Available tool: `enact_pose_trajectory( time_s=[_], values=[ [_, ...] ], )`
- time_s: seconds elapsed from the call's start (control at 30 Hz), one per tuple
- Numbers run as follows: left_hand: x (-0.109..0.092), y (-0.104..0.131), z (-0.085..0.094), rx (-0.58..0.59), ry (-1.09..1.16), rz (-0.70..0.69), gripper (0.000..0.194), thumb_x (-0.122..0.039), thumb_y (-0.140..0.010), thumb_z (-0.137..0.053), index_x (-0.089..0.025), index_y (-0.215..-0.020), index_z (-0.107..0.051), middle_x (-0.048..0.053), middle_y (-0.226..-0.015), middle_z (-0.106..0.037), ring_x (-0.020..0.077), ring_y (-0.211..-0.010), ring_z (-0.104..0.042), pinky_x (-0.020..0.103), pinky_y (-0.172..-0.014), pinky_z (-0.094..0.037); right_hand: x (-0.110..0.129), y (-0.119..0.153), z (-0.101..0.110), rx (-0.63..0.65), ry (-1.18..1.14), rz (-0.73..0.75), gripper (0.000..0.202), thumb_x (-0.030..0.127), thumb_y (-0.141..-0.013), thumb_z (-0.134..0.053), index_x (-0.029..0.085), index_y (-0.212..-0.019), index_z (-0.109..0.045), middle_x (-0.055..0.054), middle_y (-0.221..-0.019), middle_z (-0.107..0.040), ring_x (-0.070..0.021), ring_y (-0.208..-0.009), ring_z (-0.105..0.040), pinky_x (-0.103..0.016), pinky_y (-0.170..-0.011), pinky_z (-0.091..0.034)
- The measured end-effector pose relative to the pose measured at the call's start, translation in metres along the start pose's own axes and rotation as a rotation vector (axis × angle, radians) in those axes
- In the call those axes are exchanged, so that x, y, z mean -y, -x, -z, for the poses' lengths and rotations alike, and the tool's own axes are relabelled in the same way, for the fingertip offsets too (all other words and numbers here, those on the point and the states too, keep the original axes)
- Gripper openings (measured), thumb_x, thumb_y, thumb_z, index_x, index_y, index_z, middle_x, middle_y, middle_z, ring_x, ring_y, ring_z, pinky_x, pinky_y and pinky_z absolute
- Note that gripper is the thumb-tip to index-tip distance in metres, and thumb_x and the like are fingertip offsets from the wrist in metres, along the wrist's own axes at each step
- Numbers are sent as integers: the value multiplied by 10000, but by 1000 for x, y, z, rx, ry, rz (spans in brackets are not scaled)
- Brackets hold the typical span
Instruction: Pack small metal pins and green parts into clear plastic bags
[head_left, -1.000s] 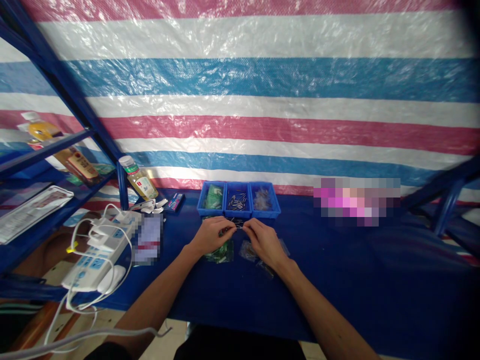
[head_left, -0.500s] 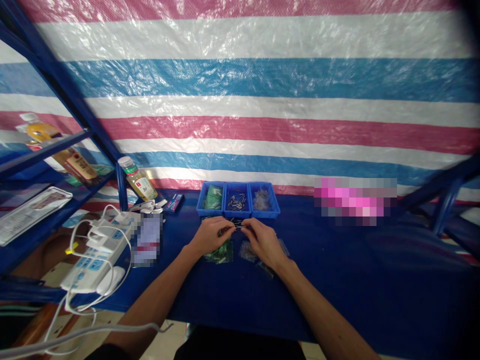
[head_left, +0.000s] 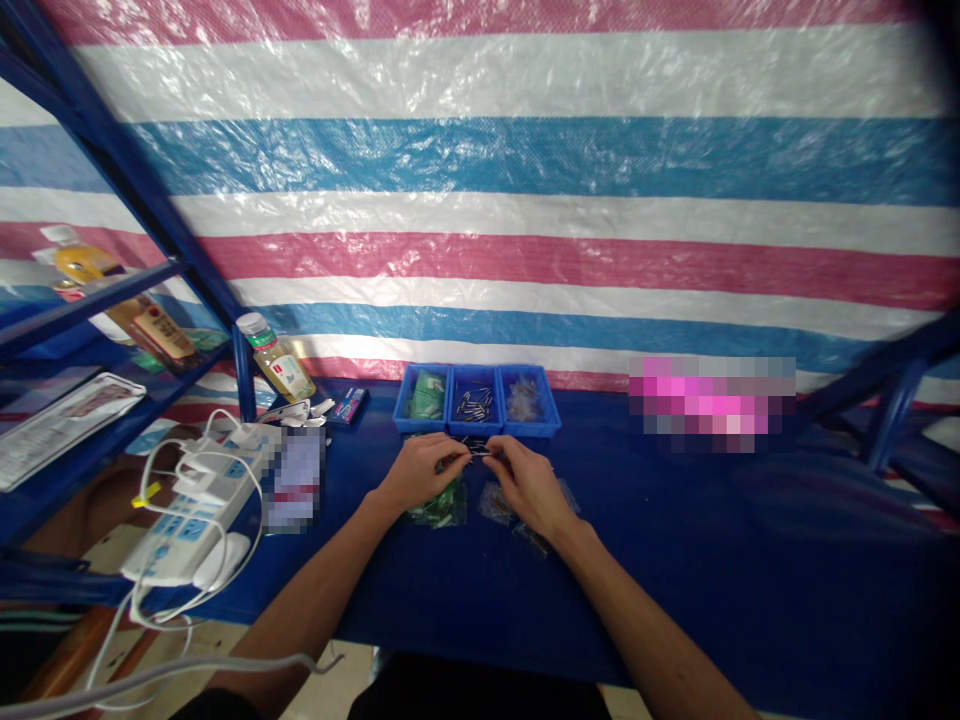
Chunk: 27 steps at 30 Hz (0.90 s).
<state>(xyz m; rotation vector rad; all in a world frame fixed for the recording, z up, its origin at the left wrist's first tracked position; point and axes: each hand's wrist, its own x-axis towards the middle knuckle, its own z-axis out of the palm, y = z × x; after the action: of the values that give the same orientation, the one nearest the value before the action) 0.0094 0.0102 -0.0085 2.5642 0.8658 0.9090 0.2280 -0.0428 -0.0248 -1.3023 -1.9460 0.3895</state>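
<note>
Above the blue tabletop, the fingers of my left hand [head_left: 426,470] and my right hand [head_left: 531,486] are pinched close together. Between the fingertips runs a thin, silvery rod [head_left: 478,456], too small to make out in detail. Some dark and silver rods lie just behind it, in front of the middle blue bin [head_left: 475,427]. Green plastic packets [head_left: 442,508] lie below my left hand. Clear plastic packets [head_left: 495,502] are partly hidden beneath my right hand.
The left blue bin [head_left: 422,428] holds green packets, the middle one small rods, the right one [head_left: 531,429] clear packets. To the left are a power strip [head_left: 202,510] with white cables, a pixelated phone-like object [head_left: 294,485] and a bottle [head_left: 281,368]. A pixelated pink item [head_left: 697,395] sits right.
Both hands stay almost in place. The fingertips shift very slightly around the thin rod; the things on the table stay where they were.
</note>
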Motion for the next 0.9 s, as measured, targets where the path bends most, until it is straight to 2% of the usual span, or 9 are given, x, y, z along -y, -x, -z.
enact_pose_trajectory(
  time_s=[0.17, 0.57, 0.9],
  values=[
    [2, 0, -1, -1, 4, 0, 191, -289, -989, -577, -169, -953, -721, 35, -780, -674, 130, -686, -598, 244, -669, -445, -1, 0, -1, 29, 20, -4, 132, 228, -1035, -449, 236, -1037, -581, -35, -970, -693, -197, -835, -677, -286, -778, -476],
    [1, 0, 1, 2, 8, 5, 168, -277, -983, -593, -169, -962, -720, 32, -793, -679, 131, -702, -606, 251, -680, -452, 2, -3, 2, -5, 81, -52, 237, 274, -1057, -402, 233, -932, -599, -33, -926, -683, -180, -802, -662, -260, -739, -456],
    [-3, -2, 4, 20, 39, 36, 189, -273, -1001, -563, -163, -940, -704, 39, -829, -692, 135, -729, -621, 250, -691, -454, 1, -1, 0, -16, -3, -13, 152, 250, -1037, -456, 232, -997, -601, -34, -956, -680, -183, -816, -656, -267, -784, -471]
  ],
)
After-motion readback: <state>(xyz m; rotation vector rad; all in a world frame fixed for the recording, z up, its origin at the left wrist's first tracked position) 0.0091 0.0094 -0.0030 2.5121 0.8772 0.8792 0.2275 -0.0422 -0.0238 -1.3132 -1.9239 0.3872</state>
